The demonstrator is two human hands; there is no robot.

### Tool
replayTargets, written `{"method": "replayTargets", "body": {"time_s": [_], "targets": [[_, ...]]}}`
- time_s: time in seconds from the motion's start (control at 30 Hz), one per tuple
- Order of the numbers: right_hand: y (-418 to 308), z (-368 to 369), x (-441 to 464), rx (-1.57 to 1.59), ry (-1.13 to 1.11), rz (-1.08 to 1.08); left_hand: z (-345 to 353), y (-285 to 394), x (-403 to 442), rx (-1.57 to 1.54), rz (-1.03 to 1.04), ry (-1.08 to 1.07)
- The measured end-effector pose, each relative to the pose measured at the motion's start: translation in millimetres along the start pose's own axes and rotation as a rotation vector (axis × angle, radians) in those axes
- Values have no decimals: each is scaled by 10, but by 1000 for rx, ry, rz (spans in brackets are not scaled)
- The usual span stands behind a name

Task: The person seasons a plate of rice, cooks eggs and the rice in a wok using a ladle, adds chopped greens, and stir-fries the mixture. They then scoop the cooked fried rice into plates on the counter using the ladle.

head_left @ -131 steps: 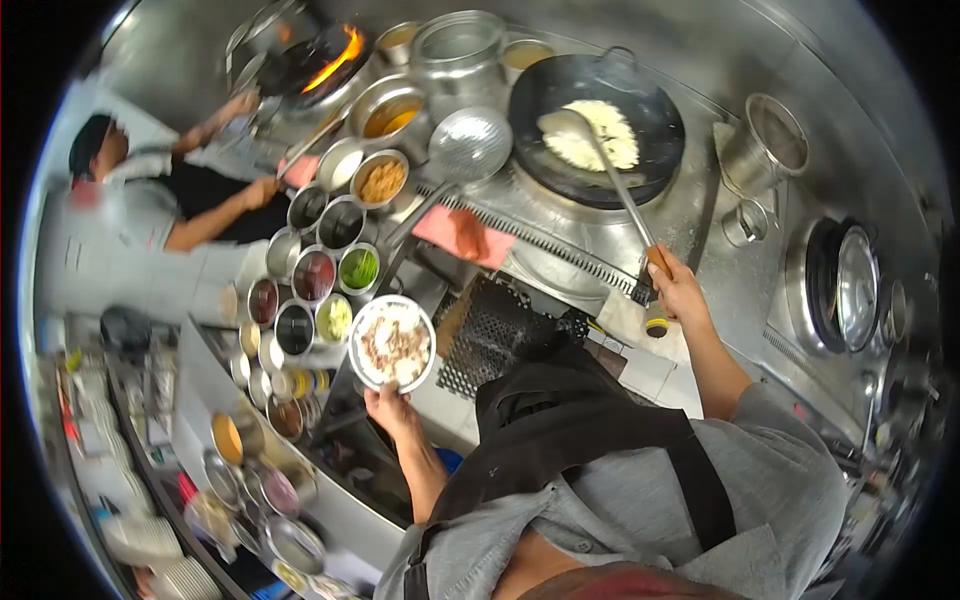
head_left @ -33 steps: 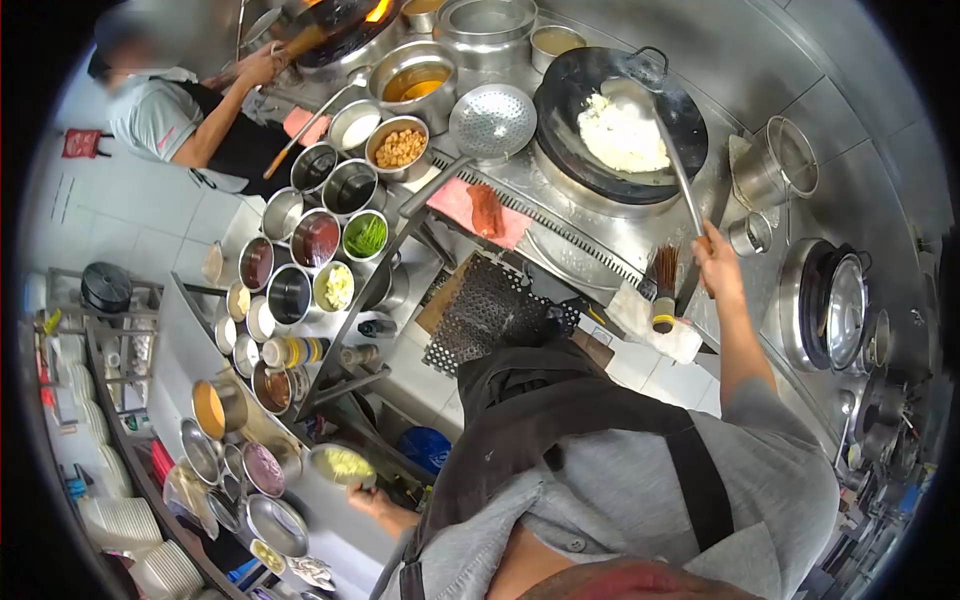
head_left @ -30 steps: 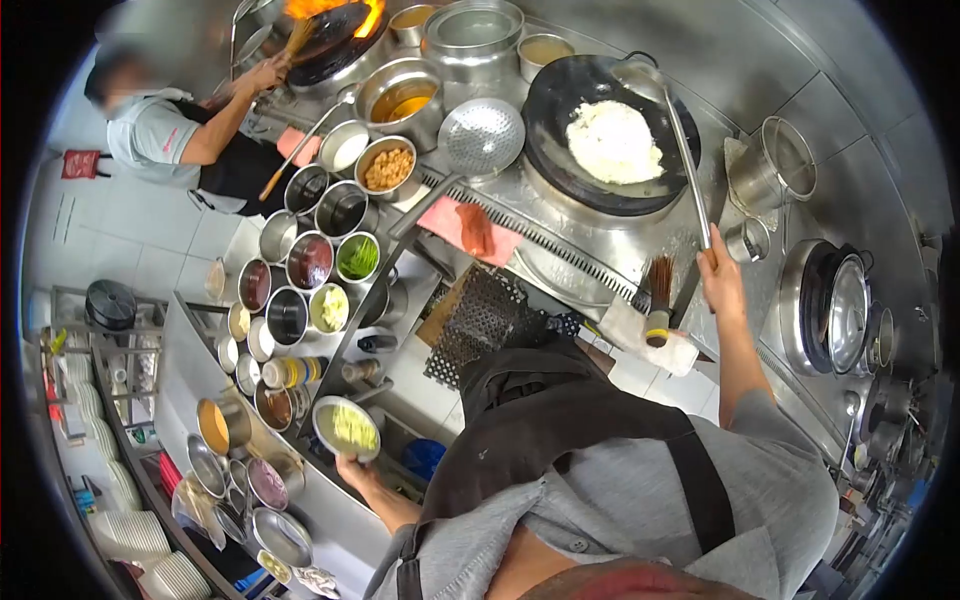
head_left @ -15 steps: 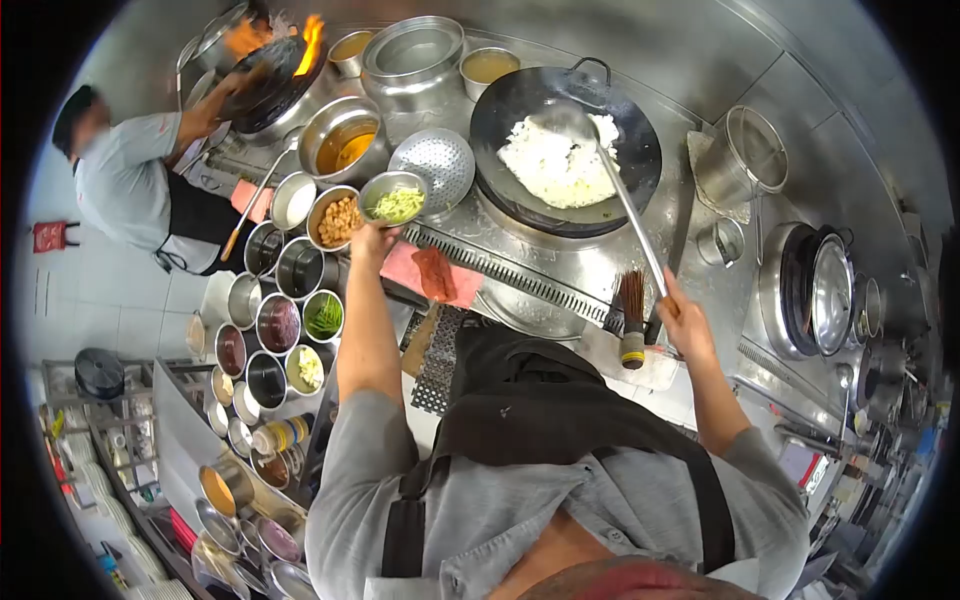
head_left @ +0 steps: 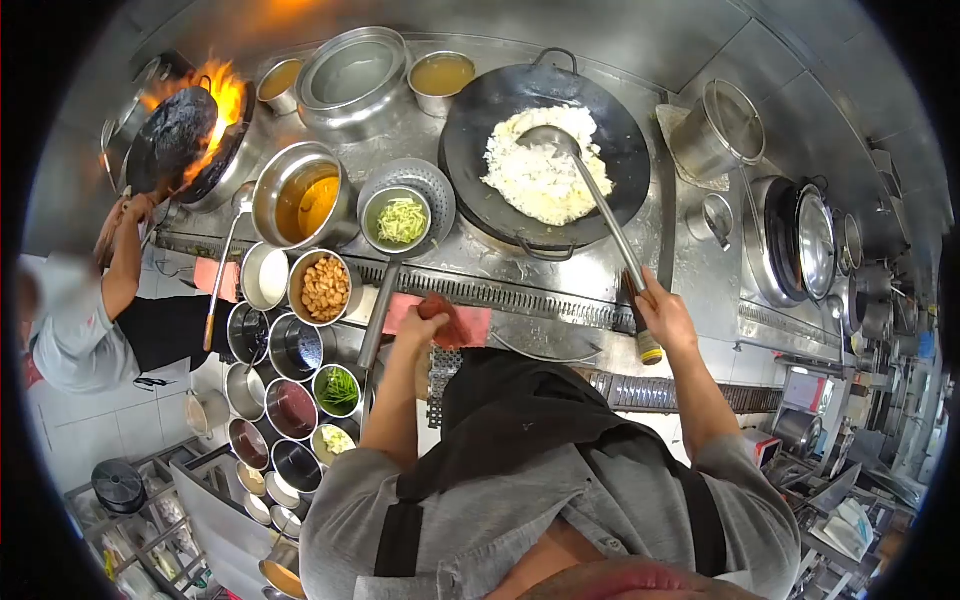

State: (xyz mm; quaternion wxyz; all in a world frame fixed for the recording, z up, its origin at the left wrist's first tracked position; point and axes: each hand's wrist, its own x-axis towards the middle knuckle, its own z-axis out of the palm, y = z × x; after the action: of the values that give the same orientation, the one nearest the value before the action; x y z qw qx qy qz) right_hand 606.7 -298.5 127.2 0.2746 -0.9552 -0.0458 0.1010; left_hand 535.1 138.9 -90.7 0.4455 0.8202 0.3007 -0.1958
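My right hand [head_left: 664, 312] is closed around the long handle of a ladle [head_left: 602, 205]. The ladle's bowl rests in pale, rice-like food inside a big black wok [head_left: 630, 130]. Down by the counter's front edge, my left hand [head_left: 424, 322] has its fingers on a dark red cloth [head_left: 462, 325], which lies over a pink cloth [head_left: 400, 310]. A metal bowl of shredded green vegetable [head_left: 400, 220] stands on a perforated strainer [head_left: 447, 205] left of the wok. Close to my right hand is a bamboo wok brush [head_left: 648, 345], partly hidden.
Left of me stand several ingredient pots, including browned chunks [head_left: 325, 288] and chopped greens [head_left: 337, 390]. A pot of orange liquid [head_left: 265, 205] sits behind them. At far left a co-worker [head_left: 90, 310] handles a flaming wok [head_left: 170, 140]. A tall strainer pot [head_left: 715, 125] stands right.
My left hand has let go of the bowl of shredded vegetable, now on the strainer, and moved down to the red cloth. The ladle has shifted slightly within the food.
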Motion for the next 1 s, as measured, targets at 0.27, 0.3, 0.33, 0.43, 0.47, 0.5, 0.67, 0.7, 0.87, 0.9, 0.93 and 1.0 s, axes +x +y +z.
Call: {"method": "replayTargets", "body": {"time_s": [0.27, 0.3, 0.33, 0.43, 0.47, 0.5, 0.67, 0.7, 0.87, 0.9, 0.93, 1.0], "targets": [[-182, 84, 185, -18, 52, 26, 477, 171, -410, -259, 205, 383], [-24, 207, 340, -123, 57, -24, 518, 119, -343, -239, 174, 368], [-4, 154, 431, -112, 58, -27, 514, 110, -293, -231, 177, 375], [71, 10, 558, 23, 31, -63, 237, 301, -329, -521, 0, -4], [113, -28, 494, 31, 28, -62, 169, 307, -419, -514, -3, -1], [137, -87, 442, 78, 81, -49, 87, 321, -457, -855, 53, -104], [214, 1, 739, 217, 58, 153, -234, 1331, -1280, -1501, -9, -148], [133, 7, 762, 224, 54, 152, -208, 1331, -1159, -1496, -9, -142], [405, 166, 671, 11, 19, -301, 169, 1472, -445, -947, 87, -208], [417, 6, 493, -51, -55, -335, 248, 1645, -383, -942, 85, -208], [437, -155, 309, -115, -128, -367, 332, 1867, -361, -967, 52, -113], [704, -434, -42, -163, -130, -411, 367, 2312, -544, -893, -56, -30]]}}
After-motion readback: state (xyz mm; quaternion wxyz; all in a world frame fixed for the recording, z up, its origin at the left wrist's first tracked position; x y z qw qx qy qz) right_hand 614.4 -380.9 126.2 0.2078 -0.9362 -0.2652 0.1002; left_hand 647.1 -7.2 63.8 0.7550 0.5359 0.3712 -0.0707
